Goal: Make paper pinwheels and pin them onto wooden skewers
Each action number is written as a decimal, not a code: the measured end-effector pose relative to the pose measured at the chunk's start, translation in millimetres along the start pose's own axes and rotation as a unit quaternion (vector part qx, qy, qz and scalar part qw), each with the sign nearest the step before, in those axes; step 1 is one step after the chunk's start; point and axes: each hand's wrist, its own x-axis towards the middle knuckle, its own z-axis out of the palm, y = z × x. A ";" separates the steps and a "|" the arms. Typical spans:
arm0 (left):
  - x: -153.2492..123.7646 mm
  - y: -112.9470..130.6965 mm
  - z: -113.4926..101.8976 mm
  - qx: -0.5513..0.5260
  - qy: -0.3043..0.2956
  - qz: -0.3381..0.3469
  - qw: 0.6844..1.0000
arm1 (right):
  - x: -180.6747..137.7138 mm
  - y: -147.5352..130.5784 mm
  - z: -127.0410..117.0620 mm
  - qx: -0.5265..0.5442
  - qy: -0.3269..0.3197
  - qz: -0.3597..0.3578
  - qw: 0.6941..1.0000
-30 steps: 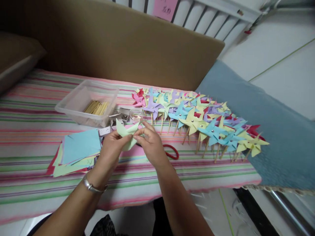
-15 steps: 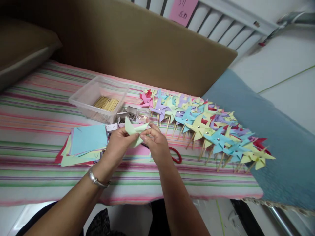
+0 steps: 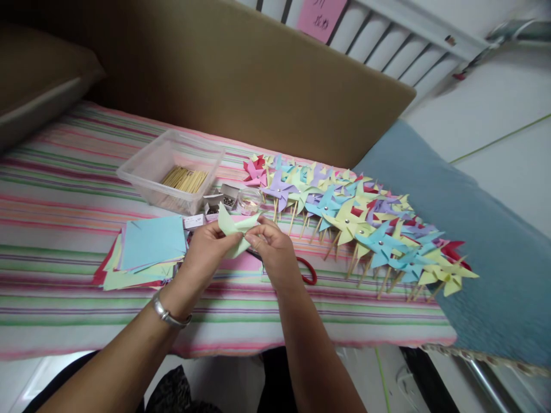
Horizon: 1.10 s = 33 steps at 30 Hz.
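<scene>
A pale green paper pinwheel (image 3: 232, 229) with folded blades is held between both hands above the striped cloth. My left hand (image 3: 209, 245) pinches it from the left, thumb near its centre. My right hand (image 3: 275, 248) has thumb and fingertips closed at the pinwheel's centre; any small piece between them is too small to make out. Beneath the hands lie pink paper (image 3: 241, 264) and scissors with a red handle (image 3: 309, 271), partly hidden. Left of them is a stack of coloured paper squares (image 3: 152, 244), light blue on top.
Behind the hands stand a clear plastic box (image 3: 142, 180) of wooden sticks (image 3: 185, 179), small open boxes of metal pins (image 3: 228, 201) and a round clear container (image 3: 249, 202). Many finished pinwheels (image 3: 348, 223) on sticks fill the right side. A brown board (image 3: 241, 80) rises at the back.
The view has shifted slightly. Both hands keep the same grip on the pale green pinwheel, with only a slight movement of the right fingers at its centre.
</scene>
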 end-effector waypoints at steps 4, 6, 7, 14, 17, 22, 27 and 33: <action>-1.1 0.3 -0.4 0.000 -0.004 0.003 1.000 | -0.6 -2.4 -0.7 -0.015 -0.005 -0.023 1.000; -1.2 0.3 -0.8 0.002 -0.009 0.006 1.000 | -0.5 -2.4 -1.0 -0.014 -0.009 -0.033 0.999; -1.2 0.3 -1.0 0.003 -0.010 0.007 1.000 | -0.4 -2.2 -1.2 -0.014 -0.011 -0.035 0.999; -0.9 0.8 -2.1 0.005 -0.011 0.006 1.000 | -0.4 -0.8 -0.6 0.000 -0.013 -0.033 0.999; -0.8 0.3 -3.1 0.012 -0.023 0.013 1.000 | -0.4 2.4 1.0 0.038 -0.017 -0.007 0.999; -0.7 -0.2 -5.4 0.012 -0.041 -0.009 0.999 | -0.8 5.8 3.3 0.099 -0.016 0.020 0.995; 1.3 -2.6 -8.8 -0.007 -0.085 -0.019 0.996 | -1.7 1.7 2.4 0.122 -0.002 0.046 0.991; 3.9 -4.7 -10.7 -0.029 -0.096 -0.036 0.994 | -1.4 0.4 1.4 0.138 0.001 0.059 0.989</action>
